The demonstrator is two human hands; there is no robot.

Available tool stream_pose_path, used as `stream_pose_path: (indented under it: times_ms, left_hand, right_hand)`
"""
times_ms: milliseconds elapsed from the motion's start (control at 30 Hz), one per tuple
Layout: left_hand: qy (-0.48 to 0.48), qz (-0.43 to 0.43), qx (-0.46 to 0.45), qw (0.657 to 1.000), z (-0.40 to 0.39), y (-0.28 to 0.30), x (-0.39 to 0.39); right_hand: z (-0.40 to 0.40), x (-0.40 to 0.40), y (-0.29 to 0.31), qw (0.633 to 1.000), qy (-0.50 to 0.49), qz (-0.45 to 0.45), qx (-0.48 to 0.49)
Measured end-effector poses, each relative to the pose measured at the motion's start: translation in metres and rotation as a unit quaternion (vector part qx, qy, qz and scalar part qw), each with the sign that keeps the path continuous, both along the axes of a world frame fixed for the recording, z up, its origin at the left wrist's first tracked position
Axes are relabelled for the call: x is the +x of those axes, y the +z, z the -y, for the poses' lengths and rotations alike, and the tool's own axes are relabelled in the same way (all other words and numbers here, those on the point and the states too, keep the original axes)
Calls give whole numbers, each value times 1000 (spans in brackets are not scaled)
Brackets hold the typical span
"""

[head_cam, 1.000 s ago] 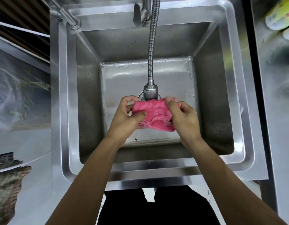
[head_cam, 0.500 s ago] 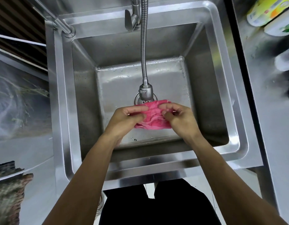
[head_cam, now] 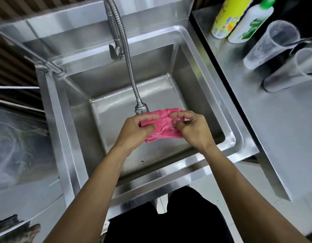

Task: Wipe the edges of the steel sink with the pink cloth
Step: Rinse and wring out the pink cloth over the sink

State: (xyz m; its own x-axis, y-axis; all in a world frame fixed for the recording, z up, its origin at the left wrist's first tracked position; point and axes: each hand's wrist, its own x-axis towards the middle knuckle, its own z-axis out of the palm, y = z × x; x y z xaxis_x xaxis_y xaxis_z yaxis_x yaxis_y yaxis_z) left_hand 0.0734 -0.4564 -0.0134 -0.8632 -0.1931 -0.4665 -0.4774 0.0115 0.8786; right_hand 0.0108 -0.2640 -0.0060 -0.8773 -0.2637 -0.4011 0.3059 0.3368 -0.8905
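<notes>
The pink cloth [head_cam: 163, 126] is bunched up above the basin of the steel sink [head_cam: 63, 130], just below the spray head of the flexible tap hose [head_cam: 129, 67]. My left hand [head_cam: 136, 132] grips the cloth's left side with thumb and fingers. My right hand [head_cam: 192, 130] pinches its right side. Both hands hang over the middle of the basin, apart from the sink's rim. The cloth's underside is hidden by my hands.
A steel counter [head_cam: 274, 137] adjoins the sink on the right, with a yellow bottle [head_cam: 227, 16], a white and green bottle [head_cam: 251, 20] and two clear plastic cups [head_cam: 272, 44] at its back. A pipe [head_cam: 29, 51] meets the sink's back left corner.
My view has tilted and shifted, bringing the right counter and its bottles and cups into sight. Both hands have kept hold of the cloth and bunched it tighter under the spray head.
</notes>
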Motion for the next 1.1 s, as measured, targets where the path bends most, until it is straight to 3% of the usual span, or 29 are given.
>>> stream_pose_path:
  times_ms: [300,467,600,667,700,767,867,1000,1100]
  left_hand:
    - [-189,-90,31,977,-115,85,-71]
    - [-351,-128,28,927,-227,114,-106]
    - [-447,-138,8,884,-302,103,-122]
    - [-461,-157,-76,870,-329,84,-125]
    - [-456,-168,-150,861,-339,72,-124]
    - [-425,-173,-254,852,-353,51,-117]
    - [-409,-178,-293,846,-373,27,-92]
    - [-358,-243,-415,800,-401,8,-49]
    - [-291,-256,-458,800,-415,4,-29]
  right_hand:
    - [-122,28,91,972,-227,-45,-30]
    - [-215,56,115,937,-340,-82,-1]
    - [-282,72,105,915,-391,-96,11]
    - [-312,75,88,937,-341,-47,59]
    - [-326,77,78,954,-270,-16,132]
    - [-348,81,59,953,-138,13,271]
    - [-367,82,42,949,-100,-76,289]
    - [-377,68,30,938,-12,-195,287]
    - [-379,53,21,921,66,-249,291]
